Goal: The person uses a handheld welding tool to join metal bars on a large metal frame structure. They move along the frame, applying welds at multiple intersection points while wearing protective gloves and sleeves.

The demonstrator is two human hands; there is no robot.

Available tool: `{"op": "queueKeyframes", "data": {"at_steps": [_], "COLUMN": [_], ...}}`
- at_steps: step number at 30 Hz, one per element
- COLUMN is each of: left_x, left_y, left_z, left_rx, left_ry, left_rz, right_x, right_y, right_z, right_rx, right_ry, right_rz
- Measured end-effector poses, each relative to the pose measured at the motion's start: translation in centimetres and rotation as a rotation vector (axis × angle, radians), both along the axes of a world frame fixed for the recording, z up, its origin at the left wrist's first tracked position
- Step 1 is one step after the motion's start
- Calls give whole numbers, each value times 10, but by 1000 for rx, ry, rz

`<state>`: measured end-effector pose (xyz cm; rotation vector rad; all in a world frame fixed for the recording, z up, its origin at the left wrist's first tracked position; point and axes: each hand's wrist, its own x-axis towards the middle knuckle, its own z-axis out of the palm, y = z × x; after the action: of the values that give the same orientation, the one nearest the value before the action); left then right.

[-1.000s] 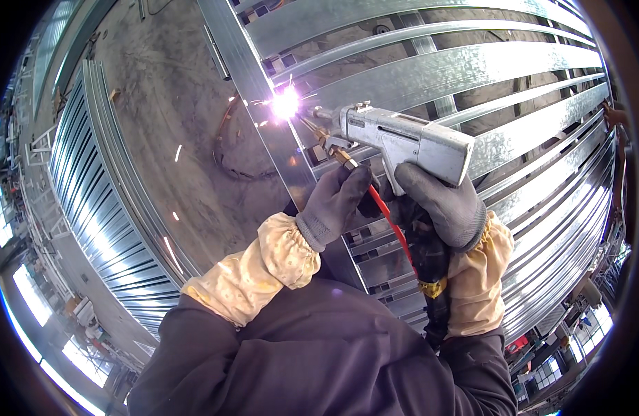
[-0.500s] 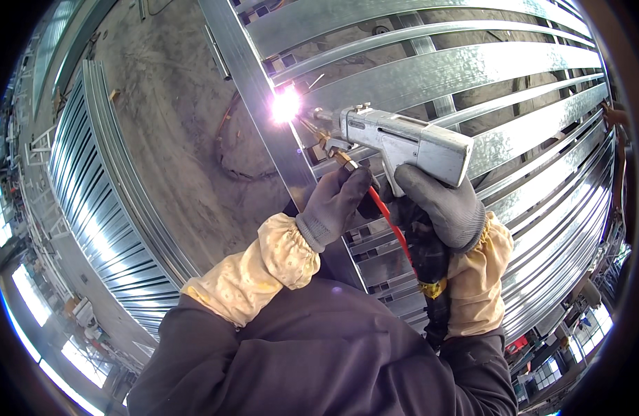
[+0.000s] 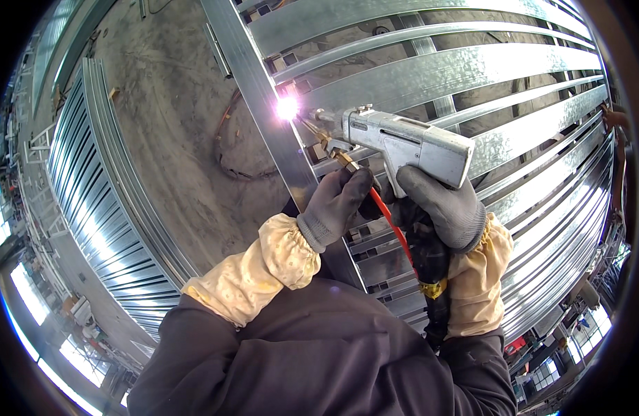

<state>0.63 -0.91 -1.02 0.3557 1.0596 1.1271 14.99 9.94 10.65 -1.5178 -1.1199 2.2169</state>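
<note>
My right hand (image 3: 444, 211), in a grey knit glove, wraps the grip of a silver welding gun (image 3: 409, 139). Its nozzle points left at a bright pinkish-white glow (image 3: 287, 107) on a long steel rail (image 3: 264, 90). The glow hides the exact spot where nozzle and metal meet. My gloved left hand (image 3: 340, 201) is closed round the brass fitting (image 3: 346, 161) of the wire feed tube below the nozzle. From this fitting a red hose (image 3: 392, 222) runs down to a black cable sleeve (image 3: 430, 263) under my right hand.
Right of the rail, several galvanized slats (image 3: 458, 66) form a wide frame. Another slatted metal panel (image 3: 104, 215) lies on the left. A dark cable (image 3: 226, 156) curves over the concrete floor (image 3: 174, 90). At the far right edge another person's hand (image 3: 614, 116) shows.
The glow has become smaller and sits very slightly lower, with the gun shifted a touch right. Both hands keep their hold.
</note>
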Motion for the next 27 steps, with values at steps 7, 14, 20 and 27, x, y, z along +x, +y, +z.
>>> {"op": "queueKeyframes", "data": {"at_steps": [7,14,20,27], "left_x": [0,-1,-8,-6], "left_y": [-1,0,0,-8], "left_z": [3,-1,8,-1], "left_rx": [20,55,69,70], "left_ry": [-73,-38,-42,-216], "left_rz": [12,-43,-127,-137], "right_x": [0,2,4,3], "right_y": [-1,-4,-6,-7], "right_z": [2,0,3,16], "right_rx": [-3,11,21,-35], "right_ry": [-4,12,-22,-48], "right_rz": [-1,-4,25,7]}}
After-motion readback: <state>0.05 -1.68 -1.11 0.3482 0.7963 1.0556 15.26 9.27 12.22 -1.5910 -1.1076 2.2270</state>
